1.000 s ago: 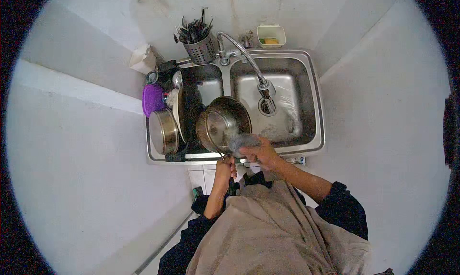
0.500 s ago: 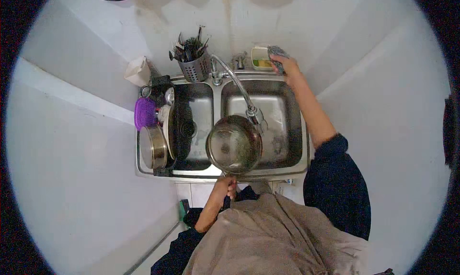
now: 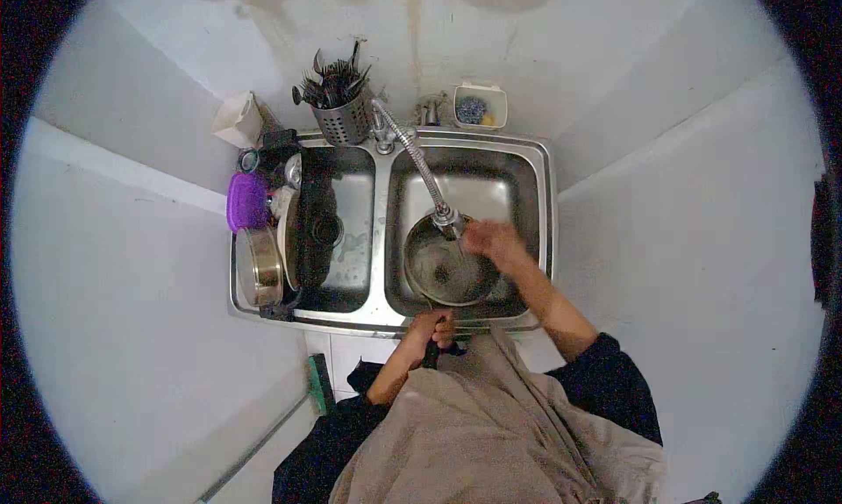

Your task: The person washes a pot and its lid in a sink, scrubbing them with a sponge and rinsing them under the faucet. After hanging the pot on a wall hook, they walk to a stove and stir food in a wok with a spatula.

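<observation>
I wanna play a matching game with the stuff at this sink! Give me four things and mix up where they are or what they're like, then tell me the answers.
1. round metal pan
2. grey mesh scourer
3. purple plastic container
4. silver perforated holder

A. at the left end of the steel sink
B. full of utensils
C. held by the left hand
D. inside the cream plastic box

Pairs: 1-C, 2-D, 3-A, 4-B
</observation>
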Tool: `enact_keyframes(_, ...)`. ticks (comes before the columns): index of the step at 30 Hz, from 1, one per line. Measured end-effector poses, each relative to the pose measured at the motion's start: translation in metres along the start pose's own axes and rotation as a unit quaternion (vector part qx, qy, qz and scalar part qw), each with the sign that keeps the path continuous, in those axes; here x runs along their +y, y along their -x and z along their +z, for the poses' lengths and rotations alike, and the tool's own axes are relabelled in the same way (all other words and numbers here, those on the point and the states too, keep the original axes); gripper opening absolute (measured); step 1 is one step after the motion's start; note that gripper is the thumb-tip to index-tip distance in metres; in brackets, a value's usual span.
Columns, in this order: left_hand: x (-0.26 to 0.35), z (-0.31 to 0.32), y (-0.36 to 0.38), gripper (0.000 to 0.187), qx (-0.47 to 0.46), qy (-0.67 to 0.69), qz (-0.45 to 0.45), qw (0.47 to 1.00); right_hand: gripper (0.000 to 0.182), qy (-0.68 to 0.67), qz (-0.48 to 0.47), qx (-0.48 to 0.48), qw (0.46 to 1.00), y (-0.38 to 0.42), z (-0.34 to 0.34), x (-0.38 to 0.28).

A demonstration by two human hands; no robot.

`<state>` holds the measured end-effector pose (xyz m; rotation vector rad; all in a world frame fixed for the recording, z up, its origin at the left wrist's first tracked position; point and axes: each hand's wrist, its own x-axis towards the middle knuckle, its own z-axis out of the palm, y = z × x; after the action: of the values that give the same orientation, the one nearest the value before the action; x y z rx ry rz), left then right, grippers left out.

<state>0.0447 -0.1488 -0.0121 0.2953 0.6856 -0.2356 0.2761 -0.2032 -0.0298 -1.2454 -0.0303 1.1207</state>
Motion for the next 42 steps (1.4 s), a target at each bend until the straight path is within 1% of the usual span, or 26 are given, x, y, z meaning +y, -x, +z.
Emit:
enact_keyframes(2, -0.008, -0.018, -0.022, 0.017, -0.05, -0.001, -0.012, 0.999, 0.029, -0.094, 0.074, -0.071, 0.99, 0.001, -0.002, 0.036)
enact_keyframes(5, -0.014, -0.031, -0.038, 0.019, -0.133, -0.012, -0.009, 0.991, 0.031, -0.069, 0.036, -0.142, 0.987, -0.025, -0.011, 0.082)
enact_keyframes(6, -0.014, -0.032, -0.041, 0.019, -0.162, -0.017, -0.004, 0.987, 0.033, 0.147, 0.063, -0.14, 0.977, -0.023, 0.004, 0.066)
enact_keyframes(7, -0.014, -0.033, -0.042, 0.02, -0.151, -0.003, -0.026, 0.988, 0.035, 0.358, 0.087, -0.13, 0.92, -0.017, 0.03, 0.03)
enact_keyframes(8, -0.015, -0.033, -0.044, 0.021, -0.139, 0.011, -0.047, 0.989, 0.037, 0.551, 0.107, -0.115, 0.819, -0.011, 0.044, 0.01)
enact_keyframes(9, -0.014, -0.032, -0.046, 0.021, -0.127, 0.025, -0.068, 0.989, 0.036, 0.371, 0.103, -0.099, 0.918, -0.02, 0.037, 0.026)
enact_keyframes(10, -0.011, -0.022, -0.04, 0.023, -0.112, 0.021, -0.054, 0.992, 0.036, 0.175, 0.095, -0.079, 0.977, -0.036, 0.025, 0.052)
enact_keyframes(11, -0.006, -0.003, -0.026, 0.025, -0.097, 0.018, -0.041, 0.994, 0.035, -0.028, 0.082, -0.056, 0.995, -0.045, 0.018, 0.067)
enact_keyframes(12, -0.006, 0.008, -0.019, 0.026, -0.082, 0.016, -0.027, 0.996, 0.035, -0.016, 0.07, -0.101, 0.992, -0.042, 0.017, 0.069)
enact_keyframes(15, -0.02, -0.026, -0.051, 0.025, -0.173, 0.057, -0.081, 0.98, 0.035, 0.062, 0.069, -0.228, 0.969, -0.022, 0.013, 0.058)
enact_keyframes(17, -0.018, -0.019, -0.05, 0.024, -0.106, 0.011, -0.069, 0.992, 0.035, 0.166, 0.113, -0.3, 0.933, -0.001, 0.007, 0.036)
enact_keyframes(20, -0.022, -0.01, -0.053, 0.022, 0.017, -0.114, 0.009, 0.993, 0.039, 0.231, 0.118, -0.144, 0.955, -0.022, -0.023, 0.058)
enact_keyframes(21, -0.023, -0.008, -0.056, 0.022, 0.062, -0.164, 0.046, 0.983, 0.036, 0.155, 0.11, -0.121, 0.974, -0.014, -0.015, 0.048)
enact_keyframes(23, -0.041, -0.056, -0.111, 0.023, 0.071, -0.406, 0.106, 0.905, 0.031, 0.001, 0.089, -0.075, 0.993, 0.013, 0.02, 0.022)
enact_keyframes(24, -0.048, -0.073, -0.129, 0.024, 0.075, -0.518, 0.132, 0.842, 0.029, 0.023, 0.063, -0.038, 0.997, 0.011, 0.023, 0.028)
enact_keyframes(27, -0.028, -0.044, -0.104, 0.025, 0.164, -0.712, 0.232, 0.643, 0.027, 0.075, -0.028, 0.049, 0.996, -0.017, 0.005, 0.066)
enact_keyframes(29, -0.03, -0.04, -0.094, 0.025, 0.211, -0.678, 0.303, 0.635, 0.027, 0.085, -0.107, 0.069, 0.988, -0.043, -0.016, 0.097)
enact_keyframes(30, -0.031, -0.04, -0.092, 0.025, 0.232, -0.659, 0.338, 0.63, 0.035, 0.072, -0.096, 0.066, 0.991, -0.031, -0.01, 0.089)
enact_keyframes(32, -0.03, -0.054, -0.106, 0.024, 0.265, -0.69, 0.251, 0.625, 0.05, 0.045, -0.076, 0.059, 0.994, 0.005, 0.009, 0.056)
enact_keyframes(35, -0.019, -0.05, -0.089, 0.023, 0.231, -0.767, 0.183, 0.569, 0.036, 0.038, -0.078, 0.092, 0.992, -0.021, -0.03, 0.093)
enact_keyframes(36, -0.014, -0.049, -0.079, 0.024, 0.206, -0.797, 0.171, 0.541, 0.038, -0.041, -0.045, 0.066, 0.996, -0.01, -0.024, 0.088)
enact_keyframes(38, -0.013, -0.082, -0.081, 0.02, 0.109, -0.817, 0.369, 0.429, 0.041, -0.197, 0.025, 0.012, 0.98, 0.026, 0.002, 0.061)
enact_keyframes(39, -0.01, -0.082, -0.074, 0.018, 0.055, -0.808, 0.46, 0.363, 0.041, -0.213, 0.03, -0.001, 0.977, 0.031, 0.008, 0.063)
enact_keyframes(40, -0.008, -0.078, -0.072, 0.017, 0.076, -0.737, 0.344, 0.576, 0.04, -0.229, 0.036, -0.013, 0.973, 0.036, 0.014, 0.067)
enact_keyframes(41, -0.007, -0.073, -0.07, 0.017, 0.092, -0.619, 0.206, 0.752, 0.039, -0.246, 0.041, -0.025, 0.968, 0.039, 0.016, 0.07)
enact_keyframes(42, -0.005, -0.064, -0.064, 0.016, 0.104, -0.462, 0.053, 0.879, 0.036, -0.09, 0.042, -0.082, 0.992, 0.04, 0.015, 0.074)
